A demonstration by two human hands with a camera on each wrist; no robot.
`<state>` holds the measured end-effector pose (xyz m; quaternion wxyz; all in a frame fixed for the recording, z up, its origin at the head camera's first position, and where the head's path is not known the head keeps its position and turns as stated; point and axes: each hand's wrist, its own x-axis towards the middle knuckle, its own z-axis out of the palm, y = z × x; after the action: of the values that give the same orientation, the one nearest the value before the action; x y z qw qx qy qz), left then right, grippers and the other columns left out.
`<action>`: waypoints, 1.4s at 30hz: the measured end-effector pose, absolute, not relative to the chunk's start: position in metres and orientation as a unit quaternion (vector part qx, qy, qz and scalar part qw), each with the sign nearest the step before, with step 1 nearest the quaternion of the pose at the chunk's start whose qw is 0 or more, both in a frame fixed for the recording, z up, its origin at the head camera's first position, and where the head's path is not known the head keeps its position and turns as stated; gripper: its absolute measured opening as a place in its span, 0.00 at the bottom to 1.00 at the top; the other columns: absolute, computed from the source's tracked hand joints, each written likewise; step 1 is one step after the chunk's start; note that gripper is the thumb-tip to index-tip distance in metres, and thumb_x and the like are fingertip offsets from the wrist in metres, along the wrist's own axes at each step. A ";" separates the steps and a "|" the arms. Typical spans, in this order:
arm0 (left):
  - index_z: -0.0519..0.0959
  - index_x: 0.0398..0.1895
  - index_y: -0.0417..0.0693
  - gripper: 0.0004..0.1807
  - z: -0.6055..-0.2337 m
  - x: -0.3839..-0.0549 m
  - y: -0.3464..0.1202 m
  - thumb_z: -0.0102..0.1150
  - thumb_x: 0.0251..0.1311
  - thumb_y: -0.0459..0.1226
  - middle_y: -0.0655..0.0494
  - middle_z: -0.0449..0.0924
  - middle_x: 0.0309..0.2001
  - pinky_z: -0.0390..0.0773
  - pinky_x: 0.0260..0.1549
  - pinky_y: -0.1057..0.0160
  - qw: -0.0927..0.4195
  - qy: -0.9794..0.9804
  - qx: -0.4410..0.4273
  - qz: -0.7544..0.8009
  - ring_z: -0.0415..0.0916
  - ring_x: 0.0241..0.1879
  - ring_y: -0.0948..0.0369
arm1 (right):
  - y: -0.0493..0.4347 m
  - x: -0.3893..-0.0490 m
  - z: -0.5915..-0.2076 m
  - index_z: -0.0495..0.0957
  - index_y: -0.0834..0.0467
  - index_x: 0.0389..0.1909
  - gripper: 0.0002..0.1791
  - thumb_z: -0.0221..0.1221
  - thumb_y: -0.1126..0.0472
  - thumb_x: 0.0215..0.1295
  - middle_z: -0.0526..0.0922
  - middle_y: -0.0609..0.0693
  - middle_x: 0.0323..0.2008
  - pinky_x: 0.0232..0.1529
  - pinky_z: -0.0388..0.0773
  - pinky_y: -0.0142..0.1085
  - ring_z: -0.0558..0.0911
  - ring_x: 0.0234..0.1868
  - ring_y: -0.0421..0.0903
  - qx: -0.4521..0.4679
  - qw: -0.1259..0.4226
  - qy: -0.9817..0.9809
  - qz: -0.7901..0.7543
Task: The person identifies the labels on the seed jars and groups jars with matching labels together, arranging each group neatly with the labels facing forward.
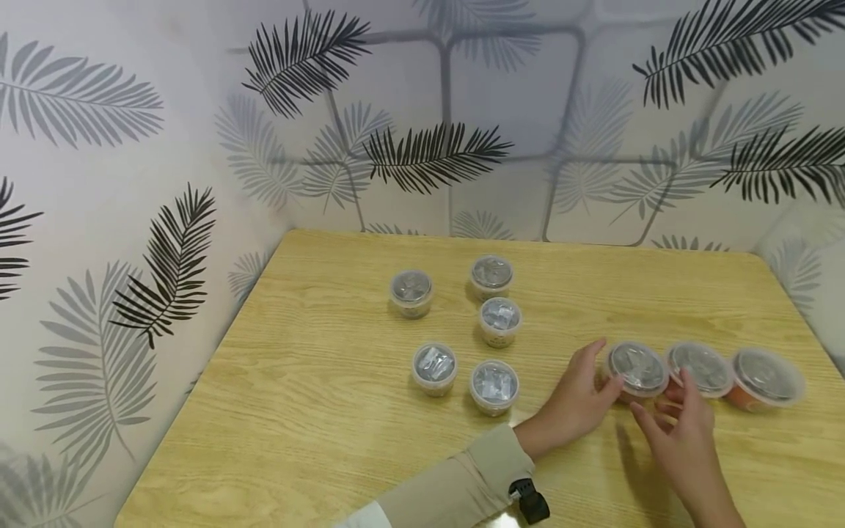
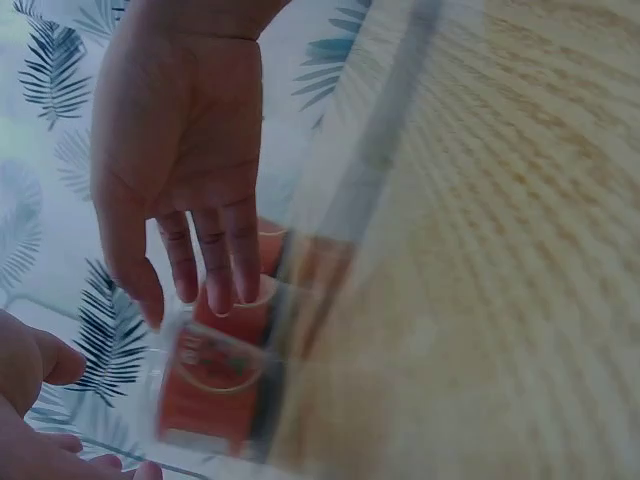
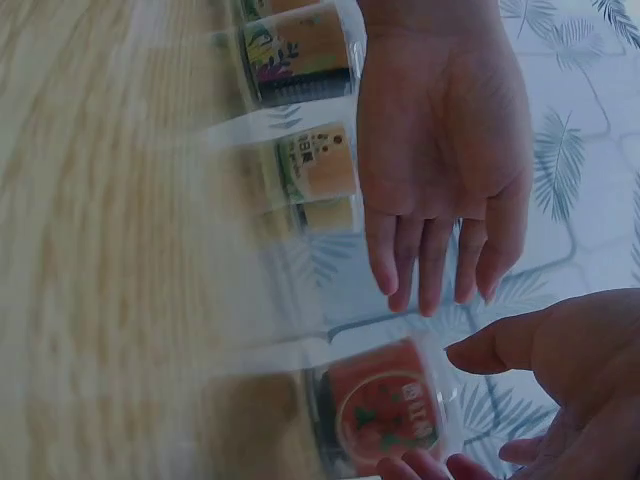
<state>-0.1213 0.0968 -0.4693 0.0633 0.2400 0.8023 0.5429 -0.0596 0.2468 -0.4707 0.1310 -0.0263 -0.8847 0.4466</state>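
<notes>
Three round plastic tubs with clear lids and red labels stand in a row on the right of the head view: the left tub (image 1: 637,367), the middle tub (image 1: 701,369) and the right tub (image 1: 766,378). My left hand (image 1: 577,400) is at the left side of the left tub, thumb and fingers spread around its edge. My right hand (image 1: 683,436) is in front, between the left and middle tubs, its fingers loosely bent. Whether either hand touches a tub is hard to tell. In the right wrist view, the red tub (image 3: 385,405) appears between both hands.
Several smaller lidded tubs stand left of my hands, including a back tub (image 1: 491,275), a far-left tub (image 1: 411,292) and a front tub (image 1: 495,386). They sit on a wood-grain table (image 1: 297,381). A leaf-patterned backdrop (image 1: 396,95) rises behind and at the sides.
</notes>
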 end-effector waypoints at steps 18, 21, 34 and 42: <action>0.57 0.69 0.56 0.26 -0.413 -0.116 -0.009 0.45 0.69 0.41 0.60 0.57 0.66 0.68 0.54 0.62 -0.027 0.797 0.246 0.551 0.63 0.58 0.63 | 0.196 -0.069 -0.443 0.52 0.65 0.68 0.36 0.58 0.66 0.63 0.62 0.63 0.57 0.47 0.66 0.16 0.69 0.51 0.54 0.126 0.099 -0.866 0.474; 0.57 0.68 0.57 0.26 -0.420 -0.111 -0.028 0.45 0.68 0.40 0.61 0.57 0.66 0.68 0.55 0.58 -0.022 0.808 0.226 0.544 0.62 0.60 0.62 | 0.187 -0.073 -0.445 0.53 0.64 0.68 0.35 0.57 0.66 0.64 0.62 0.63 0.57 0.47 0.67 0.18 0.69 0.52 0.59 0.144 0.077 -0.860 0.483; 0.57 0.69 0.49 0.28 -0.460 -0.090 -0.066 0.48 0.67 0.38 0.57 0.57 0.67 0.57 0.63 0.57 0.020 0.837 0.219 0.501 0.53 0.67 0.60 | 0.146 -0.086 -0.466 0.54 0.65 0.67 0.36 0.60 0.60 0.62 0.60 0.65 0.61 0.49 0.72 0.52 0.68 0.56 0.63 0.221 -0.019 -0.852 0.475; 0.56 0.68 0.42 0.29 -0.469 -0.087 -0.065 0.49 0.66 0.37 0.51 0.57 0.67 0.55 0.64 0.58 -0.013 0.850 0.230 0.475 0.52 0.67 0.58 | 0.130 -0.092 -0.478 0.54 0.66 0.67 0.39 0.63 0.64 0.58 0.65 0.64 0.58 0.50 0.73 0.50 0.70 0.55 0.60 0.238 -0.025 -0.835 0.495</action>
<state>-0.0874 -0.0652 -0.4685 -0.0126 0.2302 0.8495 0.4746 -0.0923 0.1302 -0.4783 -0.0251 0.2383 -0.8354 0.4947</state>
